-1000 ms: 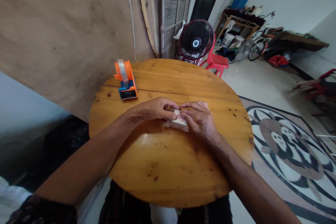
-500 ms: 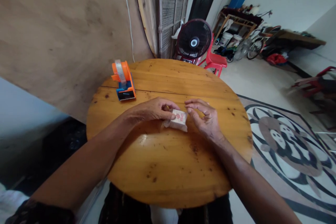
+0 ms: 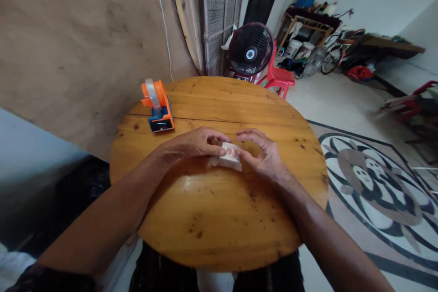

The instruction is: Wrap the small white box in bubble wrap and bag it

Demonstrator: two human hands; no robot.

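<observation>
Your left hand (image 3: 200,142) pinches the small white box (image 3: 231,159) mid-counter (image 3: 226,219); your right hand (image 3: 267,155), loosely open, has its thumb at the box's right end. You're seemingly handling its wrapping, which calls for steady left pressure.

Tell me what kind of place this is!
It's probably a room in someone's home. You can see a big fan behind the round wooden table, and a bicycle farther back among stored things.
</observation>
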